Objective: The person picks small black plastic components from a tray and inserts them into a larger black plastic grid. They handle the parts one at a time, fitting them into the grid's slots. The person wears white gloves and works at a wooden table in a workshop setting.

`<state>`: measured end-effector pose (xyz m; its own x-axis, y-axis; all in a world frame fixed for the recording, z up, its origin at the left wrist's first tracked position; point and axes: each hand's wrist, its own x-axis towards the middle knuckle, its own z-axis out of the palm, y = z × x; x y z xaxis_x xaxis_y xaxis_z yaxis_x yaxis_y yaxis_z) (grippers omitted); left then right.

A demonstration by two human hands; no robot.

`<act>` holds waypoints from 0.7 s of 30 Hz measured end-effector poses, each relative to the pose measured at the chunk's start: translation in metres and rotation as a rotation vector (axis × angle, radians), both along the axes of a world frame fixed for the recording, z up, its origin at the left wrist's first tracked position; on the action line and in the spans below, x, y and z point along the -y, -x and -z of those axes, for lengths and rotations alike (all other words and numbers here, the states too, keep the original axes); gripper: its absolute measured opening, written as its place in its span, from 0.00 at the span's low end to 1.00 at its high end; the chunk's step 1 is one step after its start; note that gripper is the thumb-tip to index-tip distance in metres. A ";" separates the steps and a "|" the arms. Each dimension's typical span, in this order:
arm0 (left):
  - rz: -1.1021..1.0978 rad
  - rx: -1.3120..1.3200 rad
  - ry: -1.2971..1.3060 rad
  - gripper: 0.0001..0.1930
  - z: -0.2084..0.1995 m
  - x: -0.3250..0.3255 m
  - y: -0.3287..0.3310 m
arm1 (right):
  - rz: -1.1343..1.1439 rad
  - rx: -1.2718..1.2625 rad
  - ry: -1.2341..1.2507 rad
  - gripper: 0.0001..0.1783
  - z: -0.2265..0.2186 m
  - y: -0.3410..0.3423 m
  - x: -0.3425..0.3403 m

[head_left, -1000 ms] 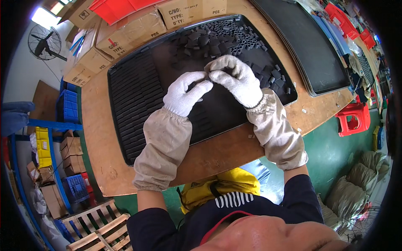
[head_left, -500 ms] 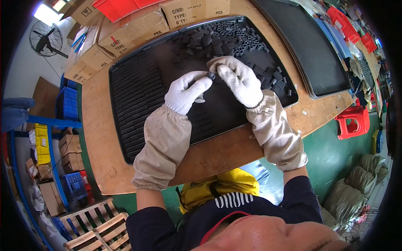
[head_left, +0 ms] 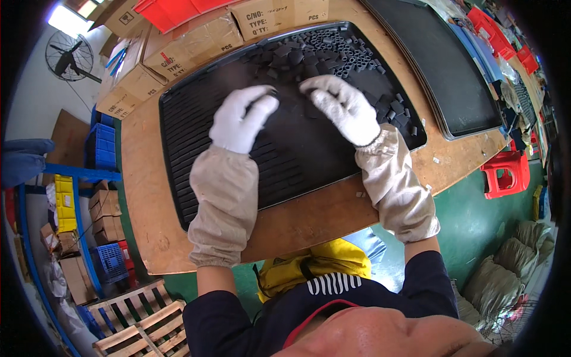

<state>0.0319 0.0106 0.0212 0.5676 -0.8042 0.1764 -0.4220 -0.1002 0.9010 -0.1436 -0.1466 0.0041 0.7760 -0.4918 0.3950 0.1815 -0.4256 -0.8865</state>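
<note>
My left hand point(head_left: 238, 122), in a white knit glove, hovers over the black tray point(head_left: 333, 185), thumb and forefinger pinching a small black piece point(head_left: 273, 92) that is mostly hidden. To its right, my gloved right hand point(head_left: 348, 113) has thumb and fingers curled together; what they hold, if anything, does not show. The hands are apart. Beneath my left hand and along the tray's left side lie close rows of black pieces point(head_left: 199, 140). Short black tubes point(head_left: 357, 59) and loose flat black pieces point(head_left: 291, 58) are heaped at the tray's far side.
Cardboard boxes point(head_left: 193, 50) line the table's far edge, with a red bin point(head_left: 178, 11) on top. Stacked black trays point(head_left: 440, 71) lie to the right on the wooden table point(head_left: 160, 238). A red stool point(head_left: 505, 174) stands beyond the right edge, a wooden pallet point(head_left: 140, 321) at lower left.
The hands have come apart from their meeting point around a small black piece. My left hand has moved left over the rows; my right hand has shifted slightly right.
</note>
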 end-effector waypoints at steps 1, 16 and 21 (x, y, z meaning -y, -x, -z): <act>-0.071 0.115 0.003 0.15 -0.004 -0.003 -0.012 | 0.037 -0.033 -0.090 0.13 0.001 0.002 0.004; -0.009 0.577 -0.653 0.15 0.015 -0.016 -0.051 | 0.221 -0.068 0.338 0.11 0.019 -0.003 0.017; -0.064 0.386 -0.236 0.19 0.019 -0.015 -0.053 | 0.275 -0.227 0.828 0.13 0.025 -0.005 0.014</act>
<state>0.0847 0.0253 0.0019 0.5463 -0.8130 0.2015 -0.7088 -0.3206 0.6284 -0.1382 -0.1604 -0.0205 0.7751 -0.2976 0.5574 -0.1632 -0.9465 -0.2785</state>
